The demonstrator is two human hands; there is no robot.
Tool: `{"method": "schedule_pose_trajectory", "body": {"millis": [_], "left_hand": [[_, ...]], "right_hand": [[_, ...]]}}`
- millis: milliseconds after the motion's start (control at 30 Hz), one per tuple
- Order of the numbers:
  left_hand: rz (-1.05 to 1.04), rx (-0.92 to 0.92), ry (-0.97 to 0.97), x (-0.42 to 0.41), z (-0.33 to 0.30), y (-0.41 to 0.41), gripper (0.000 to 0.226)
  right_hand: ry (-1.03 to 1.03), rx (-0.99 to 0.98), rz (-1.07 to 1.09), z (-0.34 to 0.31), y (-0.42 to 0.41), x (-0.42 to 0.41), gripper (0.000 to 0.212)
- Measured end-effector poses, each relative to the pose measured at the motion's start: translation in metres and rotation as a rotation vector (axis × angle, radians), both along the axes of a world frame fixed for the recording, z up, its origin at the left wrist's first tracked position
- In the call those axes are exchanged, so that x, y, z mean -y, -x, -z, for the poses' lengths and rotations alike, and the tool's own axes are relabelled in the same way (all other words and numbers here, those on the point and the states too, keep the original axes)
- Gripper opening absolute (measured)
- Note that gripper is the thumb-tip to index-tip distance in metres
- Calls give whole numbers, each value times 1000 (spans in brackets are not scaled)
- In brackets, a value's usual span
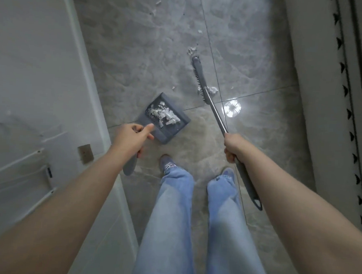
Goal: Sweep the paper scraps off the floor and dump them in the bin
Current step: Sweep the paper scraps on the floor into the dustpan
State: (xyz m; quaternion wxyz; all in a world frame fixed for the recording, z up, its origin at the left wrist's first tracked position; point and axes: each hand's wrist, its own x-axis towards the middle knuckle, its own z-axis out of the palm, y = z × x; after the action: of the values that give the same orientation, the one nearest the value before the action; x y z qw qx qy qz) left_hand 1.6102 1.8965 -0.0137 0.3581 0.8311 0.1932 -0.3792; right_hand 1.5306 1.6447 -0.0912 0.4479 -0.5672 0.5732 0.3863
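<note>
No text, label, brand, number or sign can be read anywhere.

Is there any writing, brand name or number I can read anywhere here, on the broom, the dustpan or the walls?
None can be read.
Dustpan: no label visible.
Broom: no brand or writing visible.
Small brown plate on the left wall: marks too blurred to read.

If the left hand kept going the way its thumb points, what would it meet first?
Most likely the dustpan that the left hand already holds by its handle, then the paper scraps in it; depth is hard to judge.
</note>
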Motion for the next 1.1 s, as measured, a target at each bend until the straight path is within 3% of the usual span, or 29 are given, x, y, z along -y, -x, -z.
{"method": "schedule_pose_trajectory", "body": {"millis": [67, 267, 433, 567, 733, 933, 1100], "left_hand": [[-9, 5, -16, -21, 5, -11, 44], [-14, 9, -65, -56, 29, -33, 43], [1, 5, -53, -67, 39, -50, 43], [-40, -11, -21, -75, 35, -64, 37], [-68, -19, -2, -78, 34, -64, 37], [-48, -1, -7, -72, 39, -64, 39], [-28, -25, -21, -77, 40, -67, 40]], "right_hand": [[16, -4, -118, 6, -34, -16, 22], [124, -104, -422, 45, -111, -50, 18], [40, -190, -499, 60, -122, -78, 22], [-61, -231, -348, 49, -103, -88, 32], [15, -161, -293, 33, -82, -103, 44], [12, -215, -398, 56, -95, -122, 28], [-227, -165, -111, 47, -79, -110, 45]]}}
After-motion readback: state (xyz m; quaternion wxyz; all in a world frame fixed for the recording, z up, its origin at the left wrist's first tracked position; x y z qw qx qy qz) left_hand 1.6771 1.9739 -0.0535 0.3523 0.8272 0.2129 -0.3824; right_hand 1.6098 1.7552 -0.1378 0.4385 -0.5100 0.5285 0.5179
